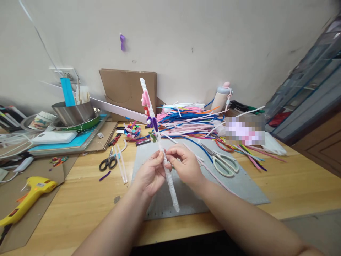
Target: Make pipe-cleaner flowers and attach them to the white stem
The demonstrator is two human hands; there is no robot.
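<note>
A long stick wrapped in white pipe cleaner [170, 185] stands tilted over the grey cutting mat [239, 185], its top leaning away from me. Pink, red and purple pipe-cleaner shapes [148, 110] are wound onto its upper part. My left hand [149, 174] is closed round the stick near its middle. My right hand [185, 165] pinches the stick just beside the left one, fingers pressed together on the white wrapping. The stick's lower end hangs free near the mat's front edge.
A heap of coloured pipe cleaners [186, 119] lies behind the mat. White-handled scissors [223, 163] rest on the mat at right, black scissors [108, 161] at left. A yellow glue gun [26, 195] lies at far left, a metal pot [73, 112] and cardboard [128, 89] behind.
</note>
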